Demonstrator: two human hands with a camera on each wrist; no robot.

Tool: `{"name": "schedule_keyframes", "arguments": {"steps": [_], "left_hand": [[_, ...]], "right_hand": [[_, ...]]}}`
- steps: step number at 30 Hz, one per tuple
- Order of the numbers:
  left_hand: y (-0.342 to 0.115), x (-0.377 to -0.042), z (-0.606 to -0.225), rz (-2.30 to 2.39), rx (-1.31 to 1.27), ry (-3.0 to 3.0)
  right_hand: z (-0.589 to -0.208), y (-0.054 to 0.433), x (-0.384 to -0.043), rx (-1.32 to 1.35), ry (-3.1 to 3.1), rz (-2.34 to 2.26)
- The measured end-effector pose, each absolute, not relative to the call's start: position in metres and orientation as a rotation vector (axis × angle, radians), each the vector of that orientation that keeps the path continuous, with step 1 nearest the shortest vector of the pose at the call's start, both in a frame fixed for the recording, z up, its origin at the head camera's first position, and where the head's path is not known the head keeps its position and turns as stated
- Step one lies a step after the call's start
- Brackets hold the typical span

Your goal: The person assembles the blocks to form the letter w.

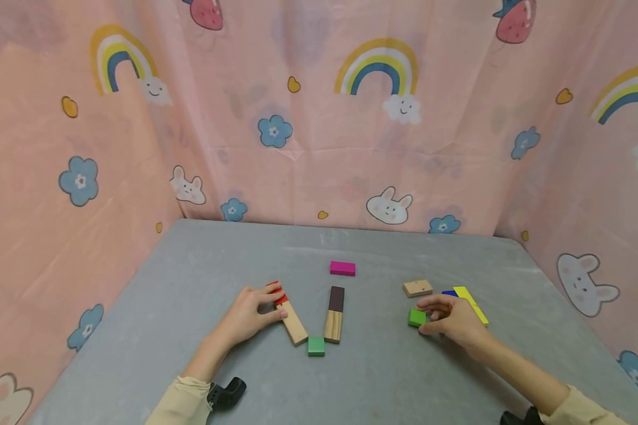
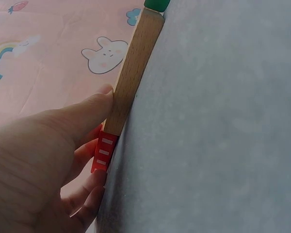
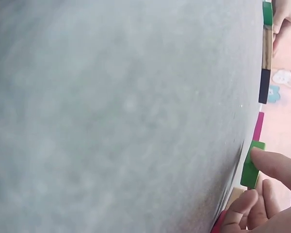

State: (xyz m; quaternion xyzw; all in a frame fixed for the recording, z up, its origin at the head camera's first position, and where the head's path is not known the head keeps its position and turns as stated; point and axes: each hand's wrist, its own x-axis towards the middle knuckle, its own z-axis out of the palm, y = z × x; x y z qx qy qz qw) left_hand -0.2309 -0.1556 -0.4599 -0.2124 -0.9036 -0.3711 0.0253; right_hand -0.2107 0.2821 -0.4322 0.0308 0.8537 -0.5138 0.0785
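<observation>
My left hand point(image 1: 252, 313) grips a red block point(image 2: 105, 148) with curved fingers, its thumb against the plain wooden block point(image 1: 293, 324) lying end to end with the red one. White marks show on the red block's side. A dark green block point(image 1: 316, 346) lies at the wooden block's lower end. My right hand point(image 1: 452, 319) pinches a light green block point(image 1: 417, 317) between thumb and fingers, close over the table. Beside that hand lie a yellow block point(image 1: 472, 306) and a blue block point(image 1: 449, 293), the latter partly hidden.
A dark brown block point(image 1: 337, 298) and a striped wooden block point(image 1: 333, 326) form a second slanting bar, right of the first. Farther back lies a magenta block point(image 1: 342, 268). A light wooden block point(image 1: 417, 288) is behind the light green one. Pink printed cloth point(image 1: 319, 171) surrounds the grey table point(image 1: 372, 378).
</observation>
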Motion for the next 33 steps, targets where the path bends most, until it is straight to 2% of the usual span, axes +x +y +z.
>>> {"name": "schedule_keyframes", "arguments": {"steps": [33], "left_hand": [[-0.155,-0.231,-0.461,-1.155,-0.688,-2.776]], "right_hand": [[-0.428,0.25,-0.226,-0.133,2.531,-1.645]]}}
